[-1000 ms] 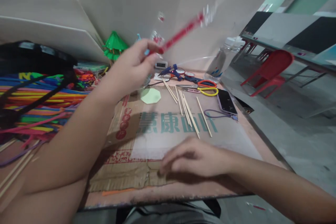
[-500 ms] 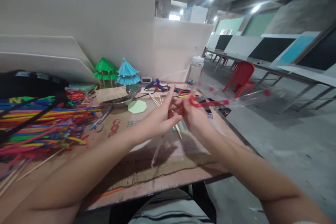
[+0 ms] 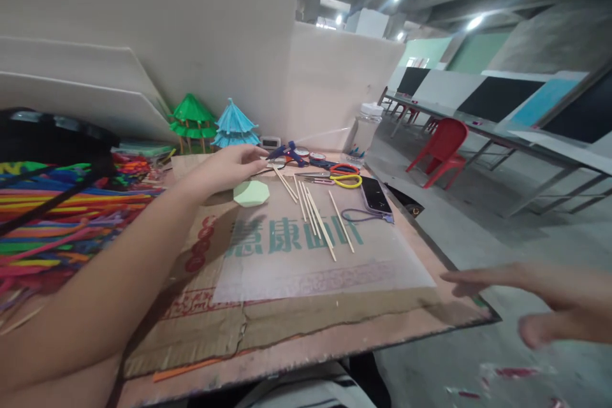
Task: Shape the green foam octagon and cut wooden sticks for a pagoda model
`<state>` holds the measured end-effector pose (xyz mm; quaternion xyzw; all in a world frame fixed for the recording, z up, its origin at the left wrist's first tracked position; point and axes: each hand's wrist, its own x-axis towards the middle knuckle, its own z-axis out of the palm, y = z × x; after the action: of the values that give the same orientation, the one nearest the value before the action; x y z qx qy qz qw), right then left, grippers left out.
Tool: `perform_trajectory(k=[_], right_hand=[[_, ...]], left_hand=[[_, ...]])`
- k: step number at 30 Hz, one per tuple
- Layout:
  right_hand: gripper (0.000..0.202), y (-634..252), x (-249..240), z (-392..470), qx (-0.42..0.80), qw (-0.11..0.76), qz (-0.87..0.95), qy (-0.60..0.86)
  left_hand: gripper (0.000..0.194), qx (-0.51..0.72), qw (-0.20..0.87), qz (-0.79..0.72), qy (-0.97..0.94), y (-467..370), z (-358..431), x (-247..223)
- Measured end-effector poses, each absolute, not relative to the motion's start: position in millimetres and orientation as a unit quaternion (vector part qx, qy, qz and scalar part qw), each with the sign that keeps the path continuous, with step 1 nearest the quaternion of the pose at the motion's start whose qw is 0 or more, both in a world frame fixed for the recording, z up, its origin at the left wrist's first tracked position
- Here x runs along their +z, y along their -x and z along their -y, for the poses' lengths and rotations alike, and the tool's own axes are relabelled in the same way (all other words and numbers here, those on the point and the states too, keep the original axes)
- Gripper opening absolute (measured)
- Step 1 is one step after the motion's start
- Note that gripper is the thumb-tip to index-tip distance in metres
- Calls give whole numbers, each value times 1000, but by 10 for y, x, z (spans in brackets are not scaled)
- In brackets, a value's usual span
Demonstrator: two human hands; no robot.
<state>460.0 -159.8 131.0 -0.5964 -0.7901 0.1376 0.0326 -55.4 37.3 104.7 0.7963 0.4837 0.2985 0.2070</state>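
Observation:
My left hand [image 3: 241, 162] reaches to the back of the table, just left of the blue glue gun [image 3: 289, 152]; its fingertips are partly hidden and I cannot make out anything in them. Over the table's right front corner is my right hand [image 3: 516, 296], fingers spread and nothing in it. Several thin wooden sticks [image 3: 315, 220] lie on a translucent sheet [image 3: 382, 268] on the cardboard. A pale green octagon [image 3: 251, 193] rests below my left hand. Yellow-handled scissors [image 3: 348, 180] and a phone [image 3: 377, 196] lie to the right of the sticks.
Green [image 3: 191, 121] and blue [image 3: 234, 122] small paper-roofed models stand at the back. Colourful fuzzy stems [image 3: 62, 223] cover the left side. A lidded clear jar [image 3: 366, 131] stands back right. Clear wrappers [image 3: 516, 373] lie on the floor beside a red chair [image 3: 440, 146].
My hands have parted: the left moved back and left, the right moved right and opened. The clear wrapper with red parts has left my hands; wrappers now show on the floor.

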Motion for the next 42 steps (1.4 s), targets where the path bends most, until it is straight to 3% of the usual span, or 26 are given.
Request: perform_trajectory(k=[2, 9, 12, 21, 24, 32, 36, 39, 42], right_hand=[[45, -4234, 1274, 1394, 226, -65, 785, 573], [64, -2887, 648, 486, 98, 60, 857, 502], [70, -2642, 307, 203, 120, 73, 861, 489], [50, -2443, -95, -332, 124, 158, 887, 415], [46, -2459, -117, -402, 147, 196, 883, 400], [40, -2556, -68, -412, 177, 331, 823, 427], [37, -2799, 293, -703, 110, 268, 809, 512], [39, -2945, 555, -1108, 18, 98, 808, 580], [35, -2961, 629, -1546, -6, 38, 785, 619]], left_hand=[[45, 281, 179, -493, -804, 499, -412, 924], [51, 214, 103, -426, -873, -28, -556, 115], [47, 173, 103, -411, -889, -119, -500, -73], [40, 148, 86, -334, -927, -270, 394, -5], [30, 177, 71, -335, -923, -208, 235, 22], [51, 91, 5, -383, -919, -156, -591, 132], [45, 99, 13, -342, -934, -248, -442, 151], [40, 130, 17, -322, -938, -232, -372, 131], [32, 157, 10, -305, -939, -180, -483, 61]])
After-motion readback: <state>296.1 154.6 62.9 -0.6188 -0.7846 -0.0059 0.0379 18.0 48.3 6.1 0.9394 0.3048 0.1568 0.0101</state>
